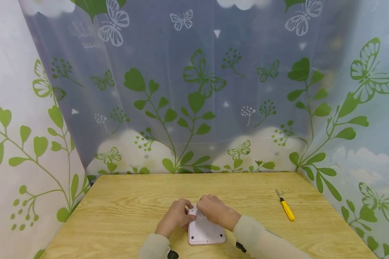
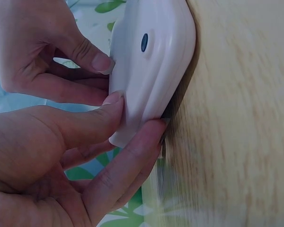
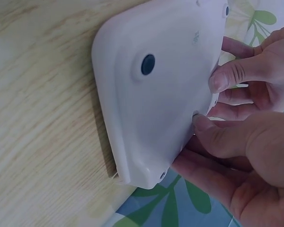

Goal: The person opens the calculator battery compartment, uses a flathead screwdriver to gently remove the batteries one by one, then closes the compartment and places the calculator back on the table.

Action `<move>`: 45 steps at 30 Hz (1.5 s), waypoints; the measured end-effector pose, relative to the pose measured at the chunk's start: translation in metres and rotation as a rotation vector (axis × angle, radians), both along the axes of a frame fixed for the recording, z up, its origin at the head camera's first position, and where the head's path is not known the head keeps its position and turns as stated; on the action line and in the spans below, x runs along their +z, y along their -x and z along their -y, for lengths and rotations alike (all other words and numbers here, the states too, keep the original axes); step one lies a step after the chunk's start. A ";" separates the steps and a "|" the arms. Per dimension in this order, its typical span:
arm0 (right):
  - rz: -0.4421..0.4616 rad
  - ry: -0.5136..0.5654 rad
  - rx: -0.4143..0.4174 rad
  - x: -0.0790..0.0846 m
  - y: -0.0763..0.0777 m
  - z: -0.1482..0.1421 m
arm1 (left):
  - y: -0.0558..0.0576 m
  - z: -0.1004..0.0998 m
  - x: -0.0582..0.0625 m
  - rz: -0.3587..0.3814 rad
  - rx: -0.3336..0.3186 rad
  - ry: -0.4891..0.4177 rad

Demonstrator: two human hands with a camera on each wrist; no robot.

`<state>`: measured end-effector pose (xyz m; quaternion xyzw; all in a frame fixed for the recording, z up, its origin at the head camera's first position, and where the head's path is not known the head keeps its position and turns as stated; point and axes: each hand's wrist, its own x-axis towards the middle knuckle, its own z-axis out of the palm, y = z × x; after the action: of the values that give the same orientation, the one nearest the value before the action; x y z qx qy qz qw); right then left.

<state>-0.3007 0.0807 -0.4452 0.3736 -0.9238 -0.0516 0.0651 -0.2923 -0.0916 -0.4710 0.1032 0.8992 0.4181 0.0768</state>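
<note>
A pale pink, flat plastic device (image 1: 206,230) with rounded corners lies on the wooden table, its back with round black feet (image 3: 148,64) facing up. My left hand (image 1: 176,217) pinches its far left corner, thumb on the back and fingers along the side edge. At the far edge, my right hand (image 1: 215,210) grips the device with the thumb (image 3: 208,125) on the back and the fingers tucked underneath. In the left wrist view, both thumbs press close together near the device's edge (image 2: 156,94). The front of the device is hidden.
To the right on the table (image 1: 133,201) lies a yellow-handled tool (image 1: 287,210) with a black collar and a metal shaft. Tiny bits lie beside its tip. A printed curtain (image 1: 194,108) with leaves and butterflies hangs behind the table and along both sides.
</note>
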 end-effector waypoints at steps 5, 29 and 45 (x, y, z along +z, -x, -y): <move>-0.014 -0.023 0.013 -0.001 0.000 0.001 | 0.000 -0.001 -0.001 0.015 0.004 0.008; -0.021 -0.058 0.023 -0.003 0.005 0.002 | 0.000 0.000 -0.001 -0.001 -0.004 -0.004; 0.013 -0.024 0.014 0.000 0.004 0.001 | 0.001 0.001 -0.002 0.009 -0.008 -0.017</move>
<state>-0.3051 0.0795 -0.4450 0.3814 -0.9209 -0.0597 0.0548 -0.2938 -0.0922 -0.4733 0.1054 0.8949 0.4259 0.0815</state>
